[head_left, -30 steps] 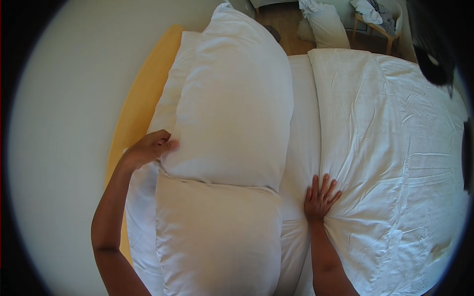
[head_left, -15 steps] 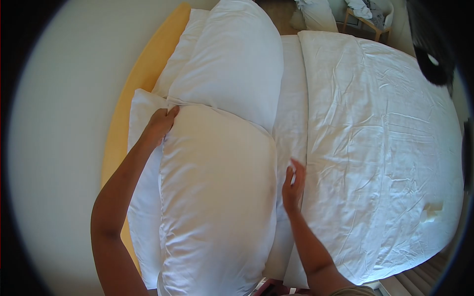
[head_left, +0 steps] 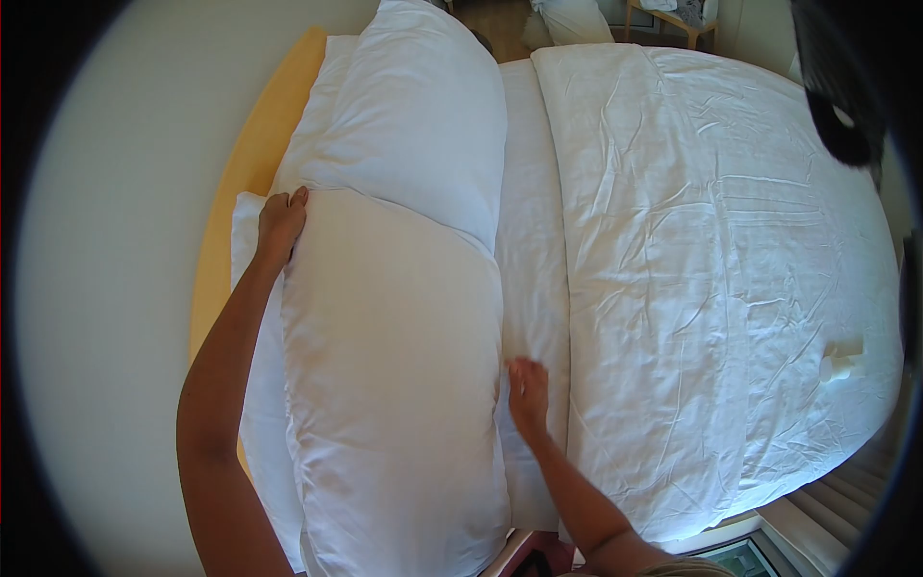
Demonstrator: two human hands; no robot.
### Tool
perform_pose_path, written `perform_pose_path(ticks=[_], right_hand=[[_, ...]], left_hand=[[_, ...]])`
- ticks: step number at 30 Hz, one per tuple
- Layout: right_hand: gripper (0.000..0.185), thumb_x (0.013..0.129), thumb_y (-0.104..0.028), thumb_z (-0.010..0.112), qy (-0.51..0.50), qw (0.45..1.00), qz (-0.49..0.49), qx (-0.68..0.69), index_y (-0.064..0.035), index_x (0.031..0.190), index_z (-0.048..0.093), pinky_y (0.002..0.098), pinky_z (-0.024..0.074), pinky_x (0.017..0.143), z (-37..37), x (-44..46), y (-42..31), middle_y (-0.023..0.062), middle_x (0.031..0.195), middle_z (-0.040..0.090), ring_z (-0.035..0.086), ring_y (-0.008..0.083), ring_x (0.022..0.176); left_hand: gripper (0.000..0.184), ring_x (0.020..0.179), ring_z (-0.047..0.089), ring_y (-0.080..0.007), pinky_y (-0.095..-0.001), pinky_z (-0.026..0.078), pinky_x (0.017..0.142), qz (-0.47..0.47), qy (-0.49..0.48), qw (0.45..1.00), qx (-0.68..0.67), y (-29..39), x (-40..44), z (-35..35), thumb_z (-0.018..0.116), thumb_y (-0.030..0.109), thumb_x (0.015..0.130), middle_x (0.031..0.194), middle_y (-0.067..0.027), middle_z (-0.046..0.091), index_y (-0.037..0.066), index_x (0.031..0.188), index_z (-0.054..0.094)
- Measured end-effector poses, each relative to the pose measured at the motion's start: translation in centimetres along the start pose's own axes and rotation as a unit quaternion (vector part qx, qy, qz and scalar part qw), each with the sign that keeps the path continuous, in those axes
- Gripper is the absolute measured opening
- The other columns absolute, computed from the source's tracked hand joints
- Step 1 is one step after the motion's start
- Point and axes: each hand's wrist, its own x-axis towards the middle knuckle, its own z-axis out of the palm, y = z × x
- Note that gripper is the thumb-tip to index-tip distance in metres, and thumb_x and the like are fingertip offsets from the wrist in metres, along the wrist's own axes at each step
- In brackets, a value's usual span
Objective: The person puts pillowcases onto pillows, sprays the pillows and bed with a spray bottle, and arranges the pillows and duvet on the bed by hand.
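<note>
Two white pillows lie end to end along the headboard side of the bed, the near pillow (head_left: 394, 365) meeting the far pillow (head_left: 423, 125). At the upper left corner of the near pillow, my left hand (head_left: 286, 219) has its fingers closed on the fabric. My right hand (head_left: 528, 389) is beside that pillow's right edge, over the white sheet (head_left: 536, 260), its fingers curled and slightly blurred; whether it pinches anything is hidden. More white pillows show behind, on the left.
The yellow wooden headboard (head_left: 223, 226) curves along the wall at left. A folded white duvet (head_left: 654, 288) covers the right side, with a small white object (head_left: 836, 365) on it. A chair (head_left: 694, 29) and a white bundle (head_left: 574, 21) are at the back.
My left hand has gone from the far pillow to the near pillow's corner. My right hand has lifted off the duvet, moved left to the pillow's edge and curled. The view has shifted.
</note>
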Motion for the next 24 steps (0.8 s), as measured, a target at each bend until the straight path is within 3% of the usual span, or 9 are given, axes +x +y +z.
perform_pose_path(ticks=[3, 6, 8, 12, 14, 15, 19, 21, 24], right_hand=[[0.024, 0.095, -0.016, 0.044, -0.037, 0.968, -0.042, 0.245, -0.0037, 0.108, 0.060, 0.0316, 0.0375, 0.095, 2.3, 12.8, 0.1, 0.0114, 0.112, 0.056, 0.051, 0.0243, 0.107], [0.036, 0.097, -0.030, 0.041, -0.124, 0.950, -0.062, 0.281, -0.0039, 0.113, 0.059, 0.0307, 0.0362, 0.097, 5.0, 19.7, -0.5, 0.0102, 0.118, 0.056, 0.050, 0.0221, 0.111], [0.053, 0.095, -0.047, 0.039, -0.295, 0.914, 0.102, 0.257, -0.0027, 0.114, 0.059, 0.0301, 0.0352, 0.098, 5.6, 21.2, -1.1, 0.0099, 0.119, 0.057, 0.049, 0.0200, 0.112], [0.069, 0.090, -0.062, 0.034, -0.334, 0.920, 0.095, 0.180, -0.0028, 0.112, 0.060, 0.0325, 0.0322, 0.100, 6.3, 20.8, -1.0, 0.0113, 0.112, 0.059, 0.047, 0.0180, 0.113], [0.068, 0.087, -0.064, 0.041, -0.315, 0.913, 0.135, 0.220, -0.0004, 0.091, 0.065, 0.0302, 0.0414, 0.087, 6.0, 20.3, -2.1, 0.0109, 0.090, 0.063, 0.055, 0.0155, 0.094], [0.068, 0.087, -0.064, 0.041, -0.317, 0.914, 0.132, 0.218, -0.0004, 0.091, 0.065, 0.0302, 0.0414, 0.087, 6.1, 20.5, -2.1, 0.0109, 0.090, 0.063, 0.055, 0.0155, 0.094], [0.064, 0.086, -0.059, 0.050, -0.152, 0.934, 0.176, 0.272, -0.0024, 0.057, 0.057, 0.0276, 0.0388, 0.053, 8.3, 20.8, -0.7, 0.0010, 0.056, 0.051, 0.046, 0.0080, 0.055], [0.068, 0.086, -0.061, 0.047, -0.163, 0.947, 0.164, 0.224, 0.0007, 0.060, 0.059, 0.0312, 0.0415, 0.056, 9.6, 21.1, 0.0, 0.0072, 0.056, 0.056, 0.051, 0.0141, 0.055], [0.078, 0.084, -0.069, 0.037, -0.124, 0.990, 0.064, 0.036, 0.0014, 0.063, 0.063, 0.0444, 0.0441, 0.066, 10.2, 21.5, -0.3, 0.0225, 0.064, 0.060, 0.058, 0.0392, 0.067]], left_hand=[[0.034, 0.072, 0.059, -0.0320, -0.0412, 0.044, 0.068, 0.068, 0.070, 0.988, -0.118, 1.7, -2.1, -0.1, 0.053, 0.034, 0.089, 0.076, -0.0172, 0.061, 0.000, 0.090, 0.056], [0.028, 0.065, 0.056, -0.0253, -0.0369, 0.044, 0.065, 0.188, 0.097, 0.972, -0.098, 2.5, -3.9, 0.5, 0.053, 0.029, 0.090, 0.071, -0.0130, 0.059, 0.002, 0.096, 0.055], [0.027, 0.062, 0.053, -0.0218, -0.0350, 0.043, 0.064, 0.169, 0.032, 0.979, -0.106, 2.8, -5.5, -0.7, 0.052, 0.028, 0.091, 0.069, -0.0109, 0.057, 0.002, 0.093, 0.055], [0.033, 0.058, 0.046, -0.0162, -0.0320, 0.041, 0.060, 0.078, -0.075, 0.980, -0.169, 0.6, -4.4, -1.4, 0.049, 0.029, 0.093, 0.063, -0.0076, 0.051, -0.003, 0.085, 0.055], [0.036, 0.058, 0.046, -0.0165, -0.0325, 0.041, 0.060, 0.063, -0.091, 0.988, -0.104, -0.1, -3.2, -1.9, 0.049, 0.029, 0.093, 0.063, -0.0083, 0.051, -0.004, 0.081, 0.055], [0.040, 0.058, 0.046, -0.0168, -0.0329, 0.042, 0.060, 0.052, -0.107, 0.992, -0.039, 0.1, -2.4, -2.2, 0.049, 0.030, 0.093, 0.062, -0.0090, 0.050, -0.006, 0.078, 0.055], [0.042, 0.062, 0.053, -0.0212, -0.0356, 0.042, 0.062, 0.053, -0.080, 0.995, -0.038, 3.3, -0.4, -1.1, 0.049, 0.031, 0.092, 0.062, -0.0141, 0.053, -0.007, 0.075, 0.055], [0.043, 0.065, 0.056, -0.0229, -0.0361, 0.043, 0.064, 0.075, -0.043, 0.996, -0.013, 3.2, 0.2, 0.0, 0.049, 0.031, 0.092, 0.062, -0.0155, 0.054, -0.007, 0.074, 0.055], [0.035, 0.071, 0.059, -0.0234, -0.0342, 0.045, 0.066, 0.079, -0.058, 0.995, 0.028, 1.5, -1.3, -0.8, 0.047, 0.028, 0.093, 0.077, -0.0152, 0.060, -0.005, 0.087, 0.057]])
